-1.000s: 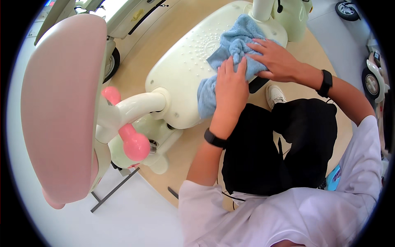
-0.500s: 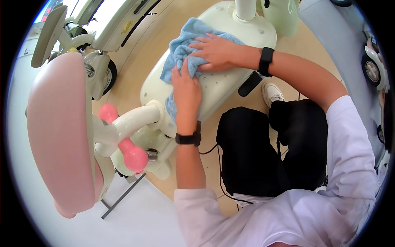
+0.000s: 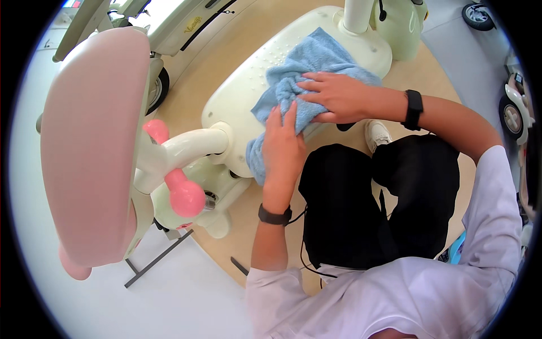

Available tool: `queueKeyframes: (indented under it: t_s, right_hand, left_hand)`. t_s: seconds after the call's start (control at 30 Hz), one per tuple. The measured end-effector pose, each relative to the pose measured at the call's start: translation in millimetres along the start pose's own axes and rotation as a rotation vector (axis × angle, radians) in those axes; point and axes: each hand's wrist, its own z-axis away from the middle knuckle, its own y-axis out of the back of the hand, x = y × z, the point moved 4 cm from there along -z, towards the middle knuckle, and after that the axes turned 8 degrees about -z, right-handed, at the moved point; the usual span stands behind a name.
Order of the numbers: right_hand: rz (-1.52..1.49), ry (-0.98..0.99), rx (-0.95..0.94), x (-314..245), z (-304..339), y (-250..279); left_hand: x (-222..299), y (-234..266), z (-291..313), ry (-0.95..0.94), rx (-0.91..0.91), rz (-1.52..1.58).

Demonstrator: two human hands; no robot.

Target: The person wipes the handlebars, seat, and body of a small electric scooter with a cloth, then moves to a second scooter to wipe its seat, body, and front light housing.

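Your left hand (image 3: 282, 150) and right hand (image 3: 339, 97) pressed a blue cloth (image 3: 316, 57).
Both were palm-down with fingers outstretched, the rumpled cloth touching the cream footboard (image 3: 232, 107).

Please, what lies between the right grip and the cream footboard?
In the head view, a crumpled blue cloth lies between the right grip and the cream footboard.

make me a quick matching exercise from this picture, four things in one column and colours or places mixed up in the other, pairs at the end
Things:
1. cloth
2. padded seat
3. trousers
4. platform

Descriptions:
a. black
b. cream, with raised dots
c. blue, under the left hand and right hand
d. pink, at the picture's left

Pairs: 1-c, 2-d, 3-a, 4-b
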Motion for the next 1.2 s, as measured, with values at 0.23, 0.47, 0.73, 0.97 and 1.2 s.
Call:
queueKeyframes:
  t_s: [0.23,0.47,0.73,0.97,1.2]
  right_hand:
    - [-0.048,0.084,-0.01,-2.0,-66.3,-19.8]
    - [0.039,-0.128,-0.003,26.8,-29.8,11.4]
    - [0.102,-0.062,0.049,13.8,17.8,3.9]
    - [-0.024,0.066,-0.078,-12.0,-41.5,-15.2]
    - [0.075,-0.04,-0.028,18.3,-62.8,-6.1]
  left_hand:
    - [-39.0,12.1,-17.0,0.172,0.01,-0.062]
    - [-15.2,-21.8,-60.7,-0.015,0.135,-0.05]
    - [7.4,-12.4,-18.0,-0.08,0.022,0.059]
    - [-28.5,10.9,8.2,0.08,0.013,-0.049]
    - [-43.4,-14.6,-54.7,0.026,0.105,-0.072]
